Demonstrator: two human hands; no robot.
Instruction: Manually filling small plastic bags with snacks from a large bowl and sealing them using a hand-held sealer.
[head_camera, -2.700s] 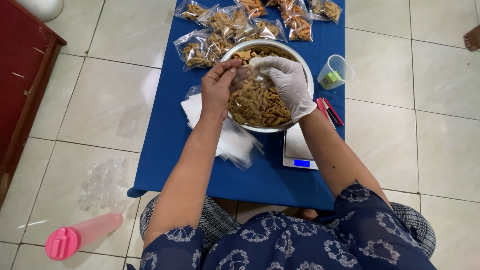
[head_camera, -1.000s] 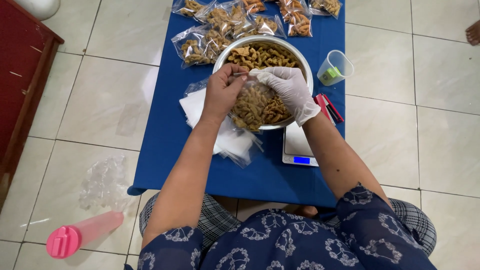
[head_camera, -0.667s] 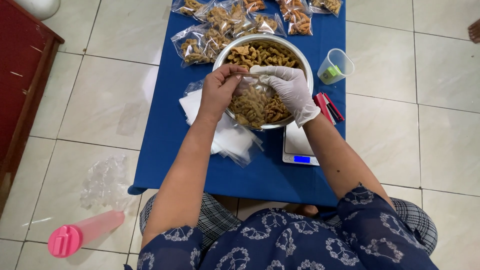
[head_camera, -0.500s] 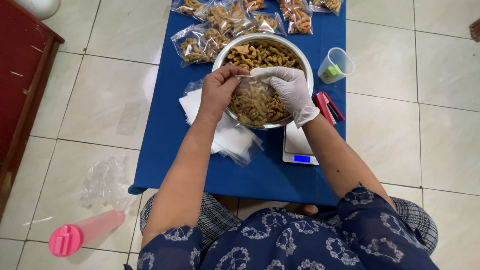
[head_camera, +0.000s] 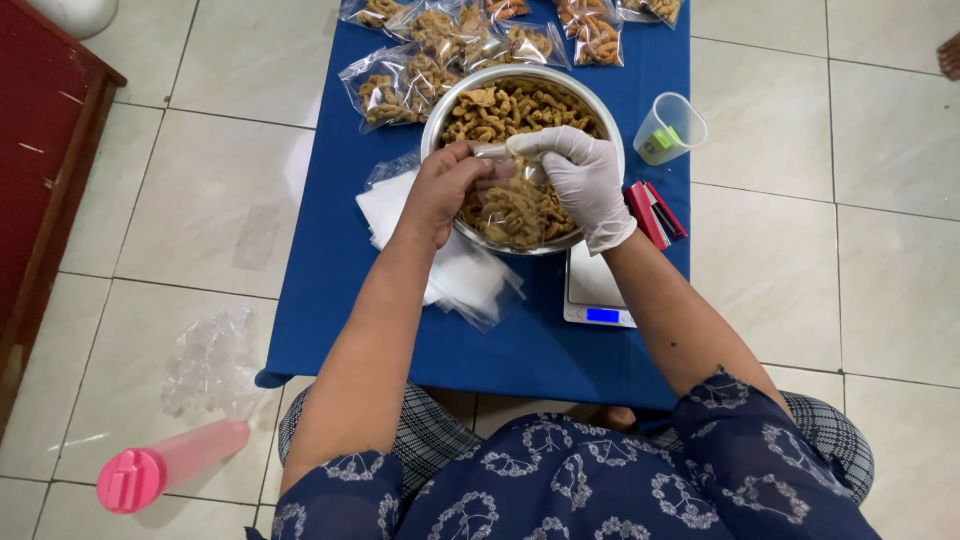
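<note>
On the tiled floor at far left lies a pink capped bottle (head_camera: 165, 468) with crumpled clear plastic (head_camera: 212, 362) just above it, both well apart from the low blue tabletop (head_camera: 340, 300). Moving right, a stack of empty clear bags (head_camera: 455, 275) rests on the cloth beside the bare left hand (head_camera: 445, 190), whose fingers are pinched shut on the mouth edge of a clear plastic bag (head_camera: 520, 205) partly filled with brown fried snacks. That bag hangs over the near side of the steel bowl (head_camera: 440, 110), which is itself heaped with the same snacks. The white-gloved right hand (head_camera: 580, 175) has its fingers curled around the bag's opening from the other side; whether they also carry snack pieces is hard to tell from this angle. Beyond the bowl lie sealed snack packets (head_camera: 410, 65). To the right sit a small digital scale (head_camera: 598, 290) touching the bowl's rim, a red stapler (head_camera: 652, 212), and a clear measuring cup (head_camera: 668, 128). If either grip slackens, I judge the bag's mouth could fold and spill pieces onto the tabletop, and thin plastic might tear on sharp snack edges.
</note>
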